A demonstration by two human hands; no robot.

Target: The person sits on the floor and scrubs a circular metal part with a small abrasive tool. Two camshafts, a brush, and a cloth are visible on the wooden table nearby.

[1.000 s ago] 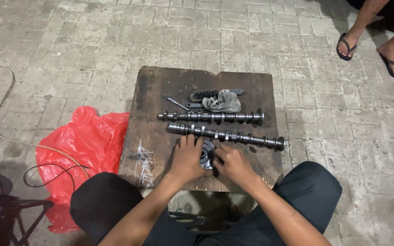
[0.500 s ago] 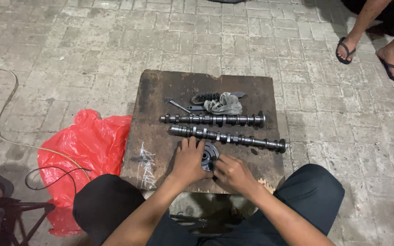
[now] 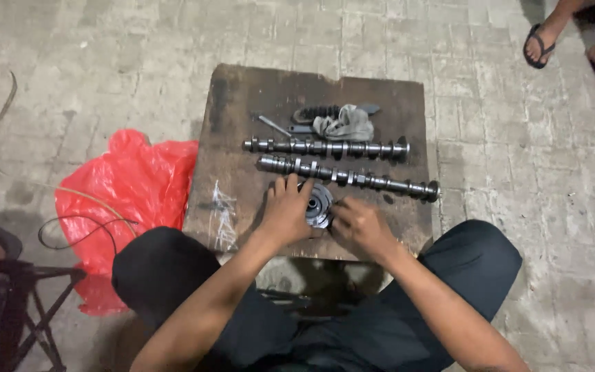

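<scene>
Head view. Our left hand (image 3: 286, 210) and right hand (image 3: 357, 225) both grasp a round metal cam sprocket (image 3: 317, 204), which rests on the near edge of a dark wooden board (image 3: 242, 96). Just beyond it lie two camshafts, the nearer (image 3: 349, 178) and the farther (image 3: 325, 147), side by side. A grey rag (image 3: 344, 125) lies behind them. A red plastic bag (image 3: 132, 186) lies left of the board; another person's sandalled feet (image 3: 573, 48) stand at upper right.

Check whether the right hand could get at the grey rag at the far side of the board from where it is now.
Probably yes. The right hand rests by the round gear; the grey rag lies uncovered beyond two low camshafts, which it could reach over.
</scene>
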